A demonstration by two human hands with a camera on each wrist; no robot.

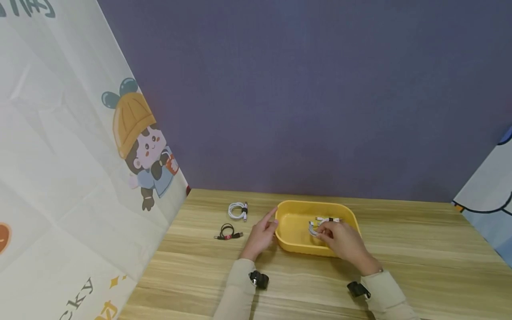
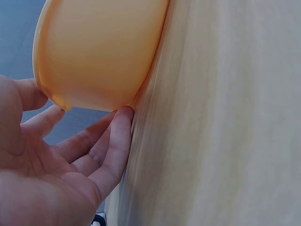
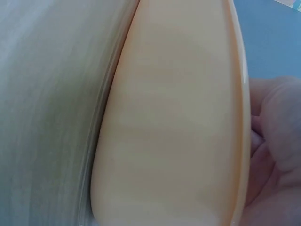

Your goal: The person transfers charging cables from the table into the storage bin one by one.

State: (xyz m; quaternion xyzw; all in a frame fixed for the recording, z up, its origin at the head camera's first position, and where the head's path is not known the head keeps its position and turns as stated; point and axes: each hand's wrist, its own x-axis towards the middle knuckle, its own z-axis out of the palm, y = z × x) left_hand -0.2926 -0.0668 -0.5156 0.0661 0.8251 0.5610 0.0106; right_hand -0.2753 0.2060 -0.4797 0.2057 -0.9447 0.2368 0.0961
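Note:
A yellow plastic basin (image 1: 292, 247) sits on the wooden table. At its left end, my left hand (image 1: 261, 238) rests its fingertips against the rim and outer wall; the left wrist view shows the fingers (image 2: 120, 136) fairly straight along that wall. My right hand (image 1: 345, 240) reaches over the front rim and pinches a coiled white cable (image 1: 313, 229) inside the basin. Just behind it in the basin is another white cable with a black tie (image 1: 330, 219). In the right wrist view the basin wall (image 3: 174, 113) hides the right fingertips and the cable.
Left of the basin lie a coiled white cable with a black strap (image 1: 237, 211) and, nearer me, a small black cable (image 1: 227, 233) with a red tag. A dark blue panel (image 1: 312, 102) rises behind the table (image 1: 420, 249). A printed white sheet (image 1: 60, 146) borders the left side.

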